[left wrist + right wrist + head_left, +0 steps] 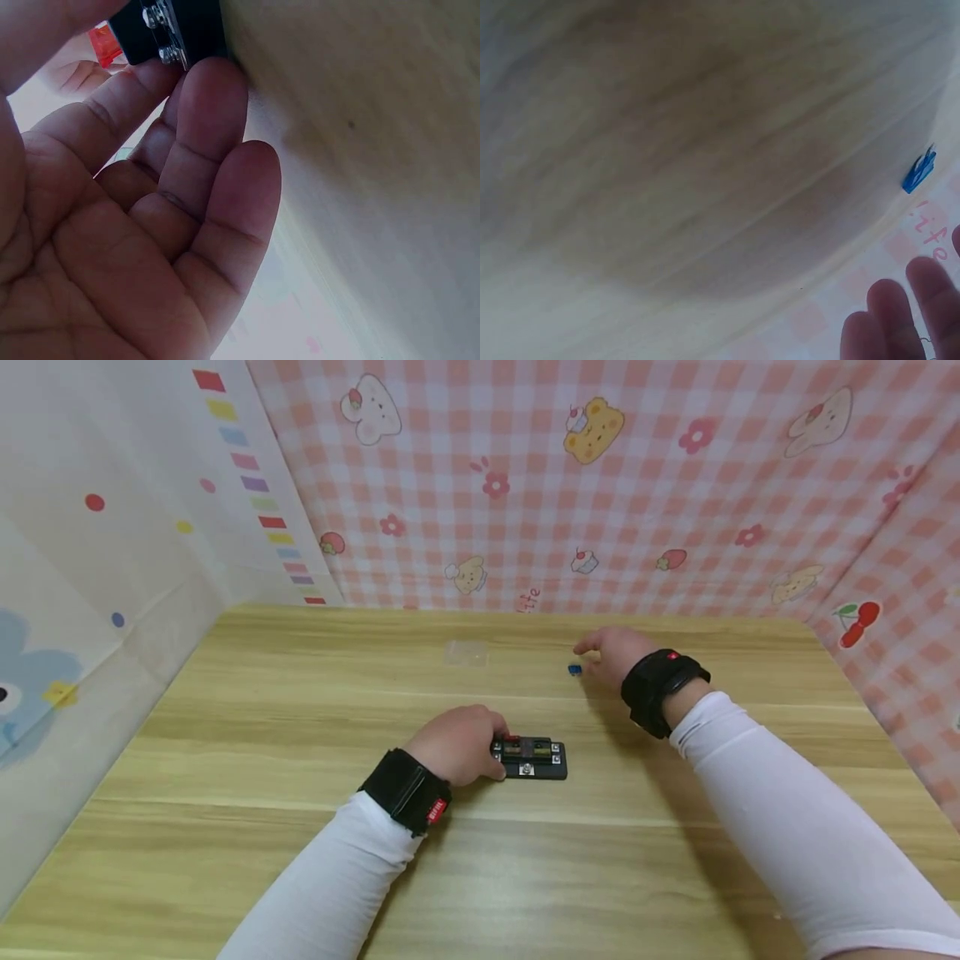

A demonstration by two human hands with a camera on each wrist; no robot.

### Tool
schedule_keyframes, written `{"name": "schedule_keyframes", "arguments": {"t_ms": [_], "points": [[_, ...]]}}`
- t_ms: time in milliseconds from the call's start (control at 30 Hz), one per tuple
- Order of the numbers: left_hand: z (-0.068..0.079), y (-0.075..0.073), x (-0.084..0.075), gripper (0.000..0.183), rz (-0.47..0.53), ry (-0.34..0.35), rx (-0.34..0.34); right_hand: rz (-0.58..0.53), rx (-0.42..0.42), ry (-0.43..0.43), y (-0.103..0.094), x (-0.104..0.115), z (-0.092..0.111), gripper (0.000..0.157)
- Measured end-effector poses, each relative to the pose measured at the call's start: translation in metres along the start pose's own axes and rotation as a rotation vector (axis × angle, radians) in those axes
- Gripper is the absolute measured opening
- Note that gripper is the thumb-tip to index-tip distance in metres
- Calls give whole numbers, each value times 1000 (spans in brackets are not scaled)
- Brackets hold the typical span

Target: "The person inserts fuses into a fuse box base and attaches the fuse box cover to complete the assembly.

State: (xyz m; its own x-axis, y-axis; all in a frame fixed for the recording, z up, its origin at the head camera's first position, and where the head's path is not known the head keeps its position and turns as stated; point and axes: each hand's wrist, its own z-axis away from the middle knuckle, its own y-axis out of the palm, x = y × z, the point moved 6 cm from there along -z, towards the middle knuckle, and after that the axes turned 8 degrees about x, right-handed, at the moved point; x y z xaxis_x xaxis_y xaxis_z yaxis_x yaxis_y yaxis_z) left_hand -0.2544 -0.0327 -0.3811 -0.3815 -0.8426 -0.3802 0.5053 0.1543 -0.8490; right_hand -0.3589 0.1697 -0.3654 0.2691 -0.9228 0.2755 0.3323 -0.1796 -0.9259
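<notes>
A black fuse block [528,770] with metal screw terminals lies on the wooden table in the head view. My left hand [457,747] grips its left end, thumb at the near side and fingers at the far side. A small red piece [106,46] shows at the block's edge in the left wrist view. Farther back, a small blue blade fuse [574,670] lies on the tabletop, its thin prongs visible in the right wrist view. My right hand [618,656] hovers just right of the fuse, fingers apart and holding nothing.
A clear plastic cover [467,653] lies toward the back of the table [300,852], left of the blue fuse. Behind the table's far edge hangs a pink checked cloth [525,527]. A pale patterned sheet [127,577] borders the left side.
</notes>
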Motion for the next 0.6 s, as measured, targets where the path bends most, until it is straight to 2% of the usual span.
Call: {"name": "schedule_keyframes", "arguments": {"t_ms": [233,400,600], "points": [[-1,0,2,42,8,-6,7,73,14,-39,6,7,-4,32],[-1,0,2,42,-1,-6,3,179,28,-99,13,10,-12,21],[-2,1,3,42,8,-4,7,218,38,-81,16,12,-16,15]]}}
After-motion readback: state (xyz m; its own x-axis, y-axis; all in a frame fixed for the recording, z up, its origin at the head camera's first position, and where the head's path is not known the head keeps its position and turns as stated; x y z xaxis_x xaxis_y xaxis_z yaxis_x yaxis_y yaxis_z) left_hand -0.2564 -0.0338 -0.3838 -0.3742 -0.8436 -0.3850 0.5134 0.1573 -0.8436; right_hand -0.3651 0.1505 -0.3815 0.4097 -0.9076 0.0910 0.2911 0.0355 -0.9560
